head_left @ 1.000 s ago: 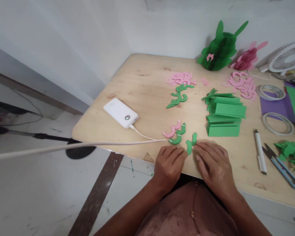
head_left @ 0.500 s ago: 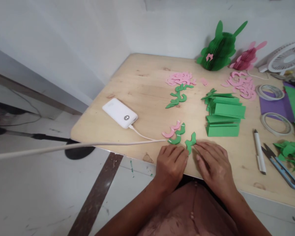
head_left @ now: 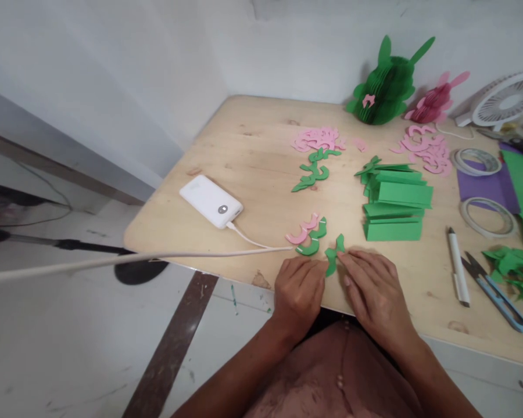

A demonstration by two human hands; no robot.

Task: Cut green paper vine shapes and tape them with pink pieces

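A small wavy green paper cutout [head_left: 333,255] lies at the table's front edge between my two hands. My left hand [head_left: 298,295] is closed, its fingers curled down at the cutout's lower left end; the thumb is hidden. On the other side, the fingers of my right hand [head_left: 375,285] are pressed together, with the tips on the cutout's right edge. Just beyond my left hand lie another green paper cutout [head_left: 317,239] with white strips on it and a curved pink paper cutout [head_left: 300,237], also with white strips.
A white power bank [head_left: 209,200] with a cable [head_left: 165,255] lies left. Green cutouts [head_left: 316,174], pink cutouts [head_left: 318,139] and folded green paper [head_left: 394,226] sit beyond my hands. At right are a pen [head_left: 458,270], snips [head_left: 501,299], tape rolls [head_left: 488,232] and a fan [head_left: 505,104].
The green cutout has shifted slightly left and turned a little between my hands. My right fingertips have moved left with it, while the rest of the view shifts slightly.
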